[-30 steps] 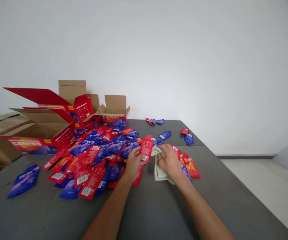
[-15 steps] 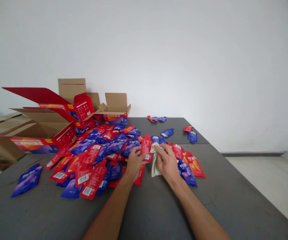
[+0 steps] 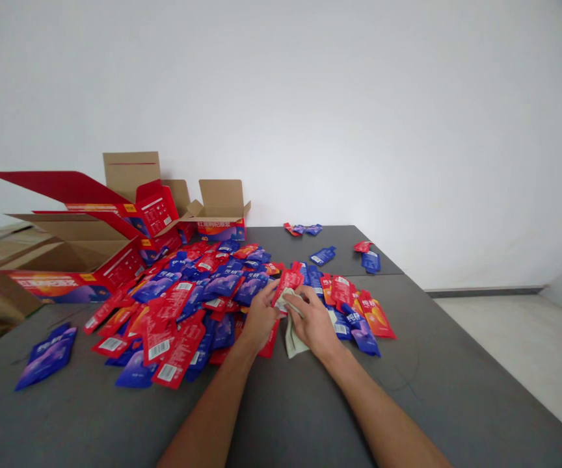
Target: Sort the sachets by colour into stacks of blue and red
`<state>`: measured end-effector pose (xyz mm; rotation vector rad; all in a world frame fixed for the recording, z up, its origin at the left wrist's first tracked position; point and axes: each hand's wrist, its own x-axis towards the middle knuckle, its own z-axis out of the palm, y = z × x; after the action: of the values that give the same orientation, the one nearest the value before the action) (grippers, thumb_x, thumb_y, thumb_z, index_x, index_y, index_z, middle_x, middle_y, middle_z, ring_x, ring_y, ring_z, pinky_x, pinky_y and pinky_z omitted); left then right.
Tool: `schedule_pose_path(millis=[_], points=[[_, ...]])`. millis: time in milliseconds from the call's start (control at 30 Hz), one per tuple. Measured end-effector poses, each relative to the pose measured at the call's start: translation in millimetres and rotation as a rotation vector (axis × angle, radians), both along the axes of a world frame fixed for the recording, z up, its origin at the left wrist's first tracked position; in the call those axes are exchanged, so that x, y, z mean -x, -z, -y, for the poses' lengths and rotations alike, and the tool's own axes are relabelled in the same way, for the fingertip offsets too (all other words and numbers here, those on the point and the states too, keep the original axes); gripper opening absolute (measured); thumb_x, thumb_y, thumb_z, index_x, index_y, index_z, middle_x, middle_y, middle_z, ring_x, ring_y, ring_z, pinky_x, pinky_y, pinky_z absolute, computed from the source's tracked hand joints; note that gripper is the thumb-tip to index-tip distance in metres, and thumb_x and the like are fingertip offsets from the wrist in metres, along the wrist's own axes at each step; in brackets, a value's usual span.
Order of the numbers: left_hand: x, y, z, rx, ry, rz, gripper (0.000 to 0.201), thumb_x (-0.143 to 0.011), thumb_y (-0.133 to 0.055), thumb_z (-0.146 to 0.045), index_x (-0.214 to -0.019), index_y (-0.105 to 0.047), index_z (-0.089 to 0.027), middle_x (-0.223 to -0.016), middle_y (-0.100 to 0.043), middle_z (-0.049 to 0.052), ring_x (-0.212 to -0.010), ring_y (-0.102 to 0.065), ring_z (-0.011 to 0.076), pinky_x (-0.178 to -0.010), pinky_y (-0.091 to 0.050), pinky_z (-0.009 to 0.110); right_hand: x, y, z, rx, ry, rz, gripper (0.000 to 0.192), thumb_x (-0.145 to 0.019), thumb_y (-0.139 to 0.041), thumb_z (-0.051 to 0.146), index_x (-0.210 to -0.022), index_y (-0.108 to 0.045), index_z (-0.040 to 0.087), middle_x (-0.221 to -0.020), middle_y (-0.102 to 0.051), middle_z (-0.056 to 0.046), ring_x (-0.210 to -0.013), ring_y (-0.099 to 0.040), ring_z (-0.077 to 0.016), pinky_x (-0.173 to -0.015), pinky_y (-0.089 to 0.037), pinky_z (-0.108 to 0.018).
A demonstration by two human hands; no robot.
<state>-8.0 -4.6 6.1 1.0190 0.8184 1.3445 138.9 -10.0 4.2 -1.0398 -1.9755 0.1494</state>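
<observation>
A red pouch (image 3: 290, 279) is gripped at its left side by my left hand (image 3: 260, 317), fingers closed on it. My right hand (image 3: 314, 320) is shut on a pale cloth (image 3: 294, 343) and presses it against the lower part of the pouch, hiding that part. The cloth's loose end hangs below the right fingers. To the left of my hands spreads a large heap of red and blue pouches (image 3: 176, 300). Just right of my right hand lies a smaller group of red and blue pouches (image 3: 363, 333).
Open red cartons (image 3: 61, 281) and a smaller open carton (image 3: 222, 229) stand at the back left. A few pouches (image 3: 322, 255) lie farther back on the dark table (image 3: 281, 416). One blue pouch (image 3: 47, 359) lies apart at the left. The table's right edge borders the floor.
The right hand and cloth have moved left onto the front of the red pouch, covering its lower part. The pouch has tilted. The whole view has shifted slightly.
</observation>
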Motion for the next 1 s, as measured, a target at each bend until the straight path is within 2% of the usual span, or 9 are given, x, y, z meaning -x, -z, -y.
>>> schedule_pose_path(millis=[100,267,367,567,667,833,1000], points=[[-2.1,3.3,0.5,0.004,0.024,-0.047,0.077,-0.057,-0.057,-0.002,-0.131,-0.060,-0.021,-0.124,-0.069,0.010,-0.105,-0.068,0.0259,-0.083,-0.058,0.035,-9.0,-5.0,-4.4,-0.047,0.081,-0.094,0.030,-0.097,-0.048,0.026,-0.121,-0.067,0.026,-0.119,-0.056,-0.010,-0.102,-0.059,-0.0198,-0.091,-0.052,-0.035],[-6.7,10.4,0.3,-0.098,0.096,-0.143,0.071,-0.059,-0.052,-0.001,-0.126,-0.065,-0.021,-0.126,-0.068,0.008,-0.114,-0.065,0.0255,-0.098,-0.052,0.041,-24.9,-8.3,-12.4,-0.079,0.254,-0.140,0.034,-0.099,-0.044,0.028,-0.126,-0.065,0.026,-0.128,-0.056,-0.011,-0.119,-0.054,-0.0234,-0.103,-0.048,-0.042],[-7.4,12.2,0.1,-0.116,0.078,-0.167,0.073,-0.058,-0.050,-0.001,-0.127,-0.064,-0.021,-0.126,-0.068,0.008,-0.115,-0.064,0.0255,-0.099,-0.052,0.040,-22.6,-5.7,-11.3,-0.080,0.232,-0.077,0.036,-0.098,-0.043,0.024,-0.128,-0.064,0.025,-0.130,-0.057,-0.011,-0.120,-0.053,-0.0241,-0.105,-0.045,-0.044],[-4.1,11.0,-2.2,-0.046,-0.027,-0.077,0.081,-0.056,-0.053,-0.002,-0.134,-0.057,-0.020,-0.128,-0.067,0.011,-0.115,-0.064,0.0271,-0.089,-0.056,0.035,0.7,-5.4,5.3,-0.019,0.024,0.112,0.042,-0.091,-0.045,0.011,-0.124,-0.065,0.029,-0.127,-0.062,-0.008,-0.115,-0.056,-0.0237,-0.099,-0.049,-0.041],[-2.6,11.7,-3.4,-0.036,-0.053,-0.022,0.081,-0.055,-0.053,-0.002,-0.134,-0.056,-0.020,-0.130,-0.066,0.011,-0.113,-0.065,0.0265,-0.085,-0.056,0.032,6.1,-5.8,9.9,0.002,-0.031,0.141,0.043,-0.089,-0.046,0.008,-0.121,-0.066,0.029,-0.125,-0.062,-0.007,-0.113,-0.057,-0.0223,-0.097,-0.050,-0.038],[-4.4,9.1,-0.4,-0.015,-0.005,-0.050,0.077,-0.055,-0.053,-0.001,-0.130,-0.059,-0.018,-0.124,-0.069,0.011,-0.105,-0.068,0.0261,-0.077,-0.057,0.030,-5.3,-6.9,2.1,-0.031,0.075,-0.031,0.037,-0.093,-0.046,0.015,-0.122,-0.066,0.026,-0.122,-0.060,-0.010,-0.113,-0.057,-0.0217,-0.097,-0.050,-0.037],[-8.4,3.2,3.9,-0.079,0.049,-0.092,0.069,-0.057,-0.054,0.000,-0.123,-0.065,-0.016,-0.116,-0.072,0.010,-0.104,-0.069,0.0249,-0.090,-0.054,0.036,-21.5,-11.0,-8.3,-0.066,0.223,-0.180,0.032,-0.096,-0.047,0.022,-0.122,-0.066,0.024,-0.121,-0.057,-0.011,-0.111,-0.057,-0.0229,-0.099,-0.050,-0.041]])
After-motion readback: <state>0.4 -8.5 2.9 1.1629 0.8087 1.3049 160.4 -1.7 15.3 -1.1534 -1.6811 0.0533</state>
